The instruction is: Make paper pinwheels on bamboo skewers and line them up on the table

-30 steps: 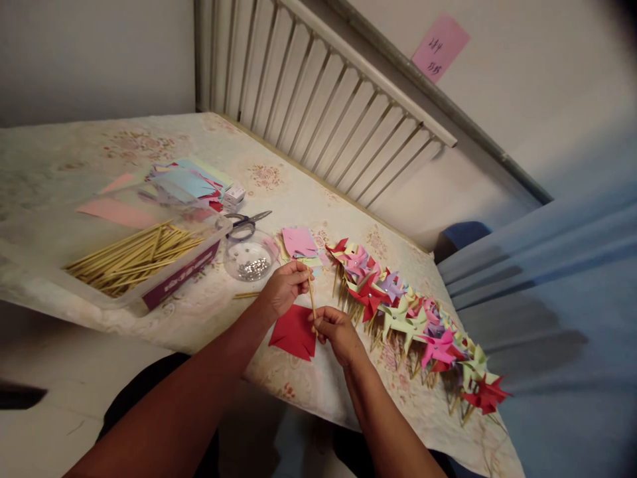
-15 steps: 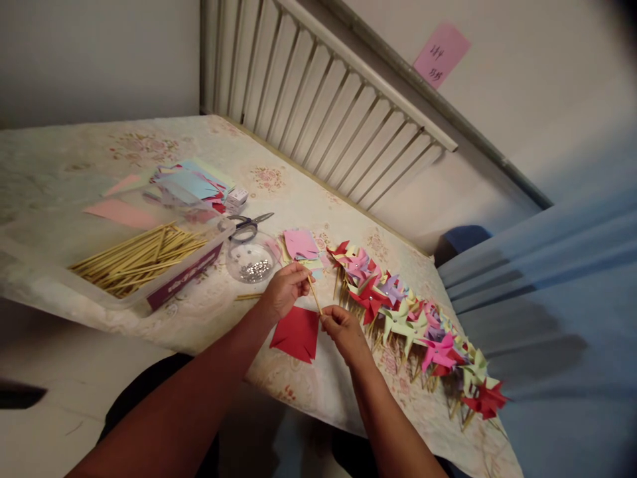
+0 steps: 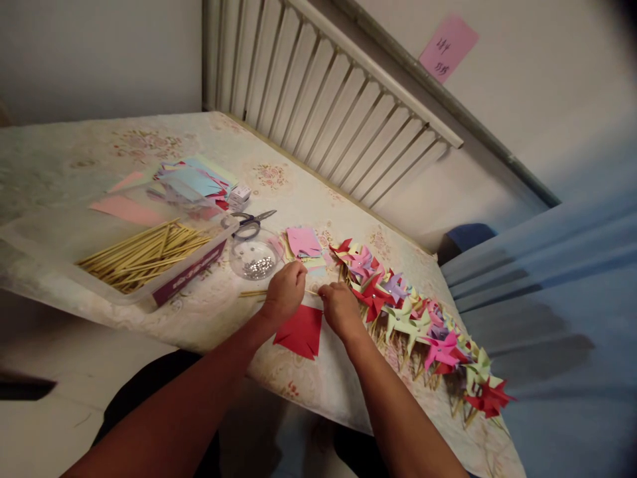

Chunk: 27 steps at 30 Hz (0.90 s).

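Note:
My left hand point(image 3: 284, 293) and my right hand point(image 3: 339, 309) pinch the two ends of a thin wooden stick point(image 3: 311, 292), held low and nearly level just above the table. A red cut paper square point(image 3: 301, 331) lies flat right below the hands. Just behind my left hand stands a clear round dish of small silver pins point(image 3: 253, 260). A long row of finished paper pinwheels point(image 3: 413, 317) in red, pink, green and purple runs from beside my right hand to the right.
A clear tray of wooden sticks point(image 3: 144, 255) sits at the left, with scissors point(image 3: 249, 222), a small white box point(image 3: 237, 195) and stacked coloured paper point(image 3: 194, 179) behind it. Pink cut squares point(image 3: 302, 241) lie past the dish. A radiator point(image 3: 328, 99) lines the wall.
Both hands have moved away from me and down toward the table. The stick they hold has tipped from nearly upright to nearly level.

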Each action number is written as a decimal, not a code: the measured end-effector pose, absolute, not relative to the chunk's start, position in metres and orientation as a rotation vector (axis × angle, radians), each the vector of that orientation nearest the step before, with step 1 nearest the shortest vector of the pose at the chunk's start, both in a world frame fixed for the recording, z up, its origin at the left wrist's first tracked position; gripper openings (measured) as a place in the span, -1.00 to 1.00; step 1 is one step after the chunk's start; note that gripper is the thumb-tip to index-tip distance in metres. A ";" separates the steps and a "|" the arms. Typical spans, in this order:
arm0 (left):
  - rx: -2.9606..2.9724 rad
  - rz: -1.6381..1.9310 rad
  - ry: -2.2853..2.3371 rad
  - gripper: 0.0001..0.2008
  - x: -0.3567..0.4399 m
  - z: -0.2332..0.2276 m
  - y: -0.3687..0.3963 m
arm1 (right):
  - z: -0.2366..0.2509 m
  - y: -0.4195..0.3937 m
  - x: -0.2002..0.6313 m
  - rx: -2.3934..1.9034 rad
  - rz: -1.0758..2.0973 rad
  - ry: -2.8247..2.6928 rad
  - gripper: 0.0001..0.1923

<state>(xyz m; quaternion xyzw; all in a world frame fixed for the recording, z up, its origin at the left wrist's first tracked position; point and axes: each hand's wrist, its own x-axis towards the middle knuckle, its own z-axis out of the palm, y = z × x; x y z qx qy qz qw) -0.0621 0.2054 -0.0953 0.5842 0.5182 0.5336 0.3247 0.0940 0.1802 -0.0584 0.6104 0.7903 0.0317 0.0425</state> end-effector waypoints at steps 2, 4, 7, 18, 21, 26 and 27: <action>1.572 1.295 1.332 -0.82 -0.063 -0.099 0.207 | -0.064 0.195 0.089 1.750 0.115 2.424 -0.72; 1.636 1.184 1.342 -0.80 -0.064 -0.104 0.208 | -0.068 0.206 0.086 1.685 0.108 2.416 -0.73; 1.717 1.021 1.375 -0.79 -0.065 -0.112 0.209 | -0.072 0.214 0.085 1.652 0.066 2.410 -0.74; 1.789 0.889 1.401 -0.77 -0.071 -0.122 0.203 | -0.090 0.211 0.088 1.771 0.046 2.396 -0.73; 1.821 0.866 1.438 -0.76 -0.072 -0.122 0.198 | -0.092 0.212 0.088 1.847 0.026 2.381 -0.74; 1.852 0.908 1.498 -0.76 -0.067 -0.125 0.189 | -0.094 0.212 0.094 1.949 -0.024 2.406 -0.77; 1.846 0.917 1.503 -0.76 -0.067 -0.125 0.188 | -0.094 0.211 0.094 1.956 -0.032 2.414 -0.77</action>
